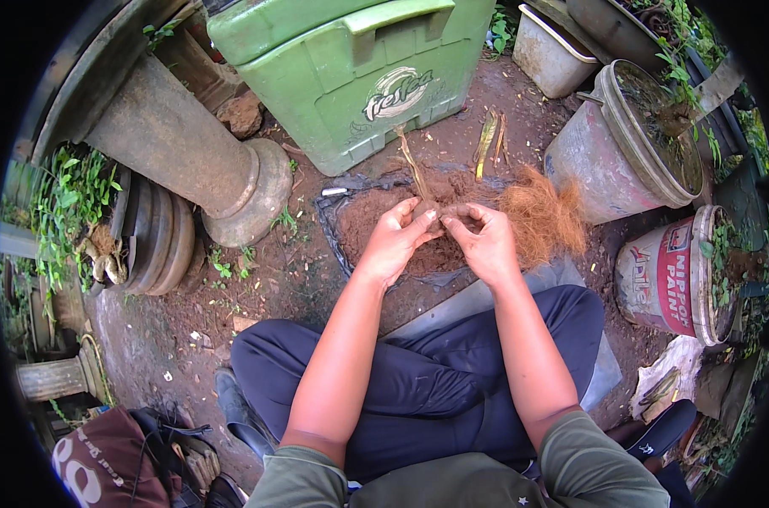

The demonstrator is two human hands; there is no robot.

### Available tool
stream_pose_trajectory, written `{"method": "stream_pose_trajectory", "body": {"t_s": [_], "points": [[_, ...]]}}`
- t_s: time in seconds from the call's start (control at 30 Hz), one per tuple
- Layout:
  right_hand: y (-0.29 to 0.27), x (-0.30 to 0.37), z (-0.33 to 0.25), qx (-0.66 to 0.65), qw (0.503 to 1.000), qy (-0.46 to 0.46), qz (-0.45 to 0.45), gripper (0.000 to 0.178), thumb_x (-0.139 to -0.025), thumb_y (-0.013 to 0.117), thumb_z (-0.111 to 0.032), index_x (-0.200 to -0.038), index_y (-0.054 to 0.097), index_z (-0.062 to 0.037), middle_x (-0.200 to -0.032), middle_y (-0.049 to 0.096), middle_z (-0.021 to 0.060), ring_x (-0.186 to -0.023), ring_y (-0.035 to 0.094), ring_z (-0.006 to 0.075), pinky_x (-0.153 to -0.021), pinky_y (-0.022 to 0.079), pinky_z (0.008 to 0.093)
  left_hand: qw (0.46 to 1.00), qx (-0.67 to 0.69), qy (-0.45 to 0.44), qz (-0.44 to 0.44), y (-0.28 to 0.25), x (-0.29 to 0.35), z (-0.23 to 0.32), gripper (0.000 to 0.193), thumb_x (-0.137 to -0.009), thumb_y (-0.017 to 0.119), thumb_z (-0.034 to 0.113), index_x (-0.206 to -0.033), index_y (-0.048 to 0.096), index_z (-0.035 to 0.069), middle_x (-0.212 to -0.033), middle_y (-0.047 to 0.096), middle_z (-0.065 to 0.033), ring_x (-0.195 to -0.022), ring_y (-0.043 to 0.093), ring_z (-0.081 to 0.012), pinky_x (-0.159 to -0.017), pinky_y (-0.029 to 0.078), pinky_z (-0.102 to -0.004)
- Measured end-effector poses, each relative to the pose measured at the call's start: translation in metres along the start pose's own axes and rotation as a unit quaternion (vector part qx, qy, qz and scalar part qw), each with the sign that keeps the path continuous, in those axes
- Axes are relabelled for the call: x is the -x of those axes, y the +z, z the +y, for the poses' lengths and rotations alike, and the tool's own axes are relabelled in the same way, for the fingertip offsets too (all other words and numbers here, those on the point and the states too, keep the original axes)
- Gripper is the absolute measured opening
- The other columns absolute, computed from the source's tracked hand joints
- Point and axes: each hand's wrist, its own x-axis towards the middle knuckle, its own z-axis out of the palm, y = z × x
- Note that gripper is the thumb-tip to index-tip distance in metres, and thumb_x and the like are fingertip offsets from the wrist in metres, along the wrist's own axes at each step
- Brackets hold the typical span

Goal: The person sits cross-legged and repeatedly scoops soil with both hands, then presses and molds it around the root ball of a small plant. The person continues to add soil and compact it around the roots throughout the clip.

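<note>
Outdoors, dirt ground (177, 343): L hand (395, 241) & R hand (488, 241) close together, fingertips pinched on the lower end of a thin brown plant stem (413, 167), tilted, held over loose brown soil (363, 218) on a black plastic sheet (326, 227). Orange-brown fibre tuft (544, 218) just R of soil; farther out, green box (308, 106) ahead, whitish bucket (592, 165) R, grey pedestal (177, 131) L.

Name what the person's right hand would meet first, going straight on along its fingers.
The right hand would probably meet the brown lump at the foot of the dry stem, in the left hand; depth is unclear, they may already touch.
</note>
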Motion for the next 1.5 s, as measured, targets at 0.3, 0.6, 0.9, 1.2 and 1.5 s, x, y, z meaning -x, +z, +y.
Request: {"method": "stream_pose_trajectory", "body": {"t_s": [0.3, 0.6, 0.9, 1.2, 1.5], "points": [[0.025, -0.009, 0.018, -0.169, 0.984, 0.050, 0.006, 0.032, -0.103, 0.065, -0.016, -0.132, 0.064, -0.0004, -0.120, 0.069, 0.0070, -0.104, 0.066, 0.0140, -0.088, 0.055, 0.0308, 0.999, -0.032, 0.008, 0.015, -0.003, -0.007, -0.008, 0.065, -0.103, 0.065, 0.010, -0.154, 0.033, -0.015, -0.133, 0.063, -0.0183, -0.115, 0.067, -0.0207, -0.095, 0.059, -0.0346], [0.057, -0.024, 0.006, -0.350, 0.918, 0.186, -0.012, 0.039, -0.108, 0.060, -0.031, -0.137, 0.060, -0.0038, -0.118, 0.068, 0.0085, -0.099, 0.068, 0.0172, -0.078, 0.061, 0.0330, 0.995, 0.082, 0.054, 0.028, -0.008, -0.015, -0.016, 0.063, -0.109, 0.056, 0.013, -0.156, 0.024, -0.015, -0.147, 0.050, -0.0240, -0.130, 0.059, -0.0284, -0.106, 0.053, -0.0412], [0.093, -0.053, 0.001, -0.256, 0.948, 0.190, 0.015, 0.039, -0.110, 0.056, -0.034, -0.130, 0.062, -0.0014, -0.113, 0.068, 0.0110, -0.095, 0.066, 0.0186, -0.082, 0.057, 0.0365, 0.987, 0.123, 0.057, 0.081, -0.019, -0.018, -0.005, 0.044, -0.111, 0.051, 0.012, -0.148, 0.040, -0.007, -0.138, 0.057, -0.0151, -0.127, 0.058, -0.0218, -0.109, 0.049, -0.0373], [0.096, -0.052, -0.006, -0.255, 0.951, 0.172, 0.027, 0.037, -0.109, 0.061, -0.032, -0.120, 0.067, 0.0025, -0.106, 0.072, 0.0113, -0.095, 0.068, 0.0187, -0.083, 0.054, 0.0330, 0.985, 0.126, 0.094, 0.065, -0.019, -0.018, 0.000, 0.050, -0.108, 0.059, 0.012, -0.149, 0.039, -0.008, -0.140, 0.056, -0.0152, -0.130, 0.057, -0.0215, -0.111, 0.049, -0.0383], [0.067, -0.043, -0.002, -0.298, 0.937, 0.183, -0.019, 0.028, -0.107, 0.064, -0.026, -0.120, 0.068, -0.0019, -0.103, 0.071, 0.0055, -0.091, 0.067, 0.0133, -0.072, 0.058, 0.0314, 0.991, 0.101, 0.081, 0.032, -0.012, -0.015, -0.004, 0.073, -0.106, 0.061, 0.010, -0.160, 0.017, -0.014, -0.154, 0.041, -0.0271, -0.130, 0.057, -0.0295, -0.105, 0.052, -0.0401]]}}
